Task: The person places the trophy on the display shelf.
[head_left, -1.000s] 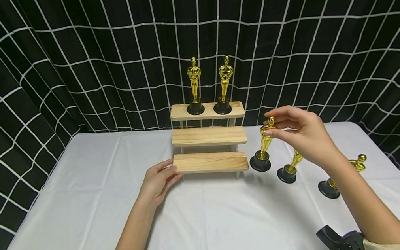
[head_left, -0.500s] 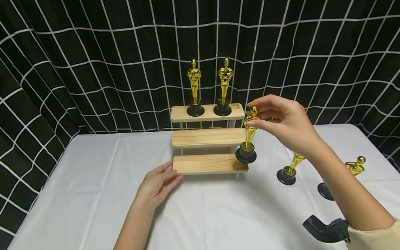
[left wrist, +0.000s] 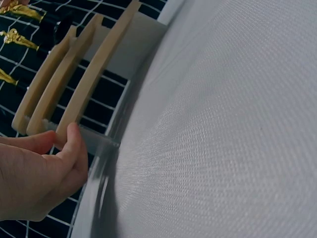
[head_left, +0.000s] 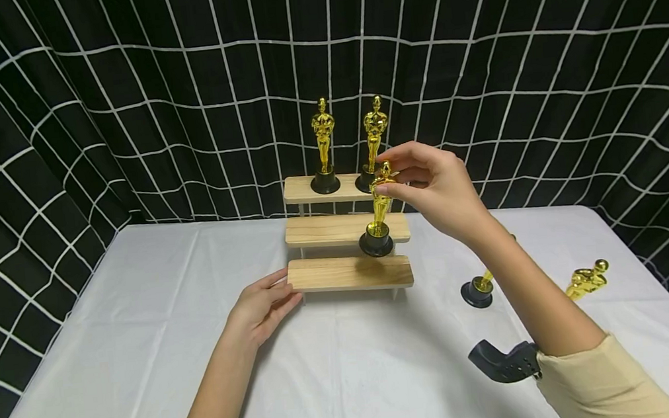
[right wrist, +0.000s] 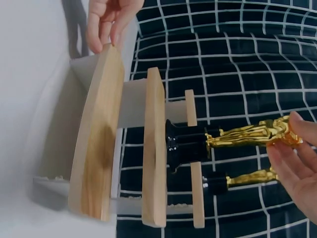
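A three-tier wooden stand point(head_left: 340, 273) with pale legs stands on the white cloth. My left hand point(head_left: 260, 312) pinches the left end of its lowest shelf, with the thumb and fingers at the edge point(left wrist: 64, 134). My right hand point(head_left: 437, 190) pinches a gold trophy statuette point(head_left: 379, 213) by its upper body. Its black base is at the right part of the middle shelf point(right wrist: 154, 148); whether they touch, I cannot tell. On the top shelf stand two like statuettes, one at left point(head_left: 323, 137) and one at right point(head_left: 375, 129), the latter partly covered by the held one.
Right of the stand, a statuette point(head_left: 478, 291) lies on the table, partly behind my right forearm. Another lying statuette point(head_left: 588, 278) has its base hidden by the arm. A black cloth with a white grid point(head_left: 213, 113) hangs behind the table point(head_left: 144, 358).
My right hand has carried the statuette left and up, from the table beside the stand to the middle shelf. The left hand has kept its hold on the lowest shelf.
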Demonstrator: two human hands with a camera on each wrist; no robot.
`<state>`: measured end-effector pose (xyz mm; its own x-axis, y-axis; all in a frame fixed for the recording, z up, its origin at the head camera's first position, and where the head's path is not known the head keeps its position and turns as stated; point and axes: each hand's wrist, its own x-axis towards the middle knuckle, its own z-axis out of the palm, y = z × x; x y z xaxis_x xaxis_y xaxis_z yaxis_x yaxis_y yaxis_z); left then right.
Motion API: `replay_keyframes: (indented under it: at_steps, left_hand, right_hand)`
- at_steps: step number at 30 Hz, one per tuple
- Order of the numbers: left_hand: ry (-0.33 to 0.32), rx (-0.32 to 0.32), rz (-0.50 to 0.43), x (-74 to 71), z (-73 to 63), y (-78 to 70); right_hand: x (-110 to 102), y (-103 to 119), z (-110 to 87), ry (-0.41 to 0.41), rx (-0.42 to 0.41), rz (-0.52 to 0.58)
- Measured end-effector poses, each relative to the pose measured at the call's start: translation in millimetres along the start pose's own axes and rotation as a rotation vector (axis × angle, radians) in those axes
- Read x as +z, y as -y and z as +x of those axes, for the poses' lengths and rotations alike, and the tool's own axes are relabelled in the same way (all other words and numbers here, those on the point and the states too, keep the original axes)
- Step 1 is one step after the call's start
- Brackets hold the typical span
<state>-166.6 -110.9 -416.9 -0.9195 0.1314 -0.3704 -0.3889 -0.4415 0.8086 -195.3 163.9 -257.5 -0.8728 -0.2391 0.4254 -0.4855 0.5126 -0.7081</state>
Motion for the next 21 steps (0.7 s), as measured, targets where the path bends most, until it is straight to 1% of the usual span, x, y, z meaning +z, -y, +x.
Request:
replay_keyframes:
  at_steps: [8,14,21]
  left_hand:
    - [-0.005,0.001,0.009,0.3,0.1,0.1]
    - [-0.008,0.002,0.008,0.5,0.6,-0.5]
    - [-0.013,0.003,0.010,1.5,-0.1,-0.5]
  right_hand:
    - [16.2,2.5,15.6,-0.009,-0.026,0.034]
    - [26.1,1.1,24.0,-0.033,-0.018,0.055]
    - [36.9,-0.7,30.7,-0.039,-0.010,0.085]
